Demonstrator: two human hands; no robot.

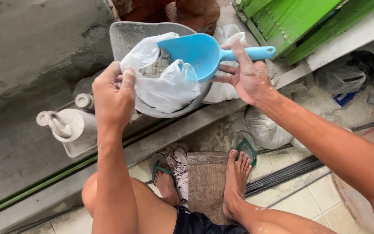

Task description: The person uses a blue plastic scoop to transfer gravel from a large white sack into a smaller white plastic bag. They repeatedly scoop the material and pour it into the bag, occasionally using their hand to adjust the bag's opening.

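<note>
With our left hand [112,93] we are pinching the rim of the white plastic bag [165,76], which is sitting in the grey pan [128,34]. Right of it, our right hand [249,76] is gripping the blue scoop [204,52] over the bag's mouth.

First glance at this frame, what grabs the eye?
The bright blue scoop, top centre, gripped by the right hand and tipped over a white plastic bag holding grey powder. The left hand pinches the bag's edge open over a grey metal pan. Below, bare feet flank a wooden block.
</note>
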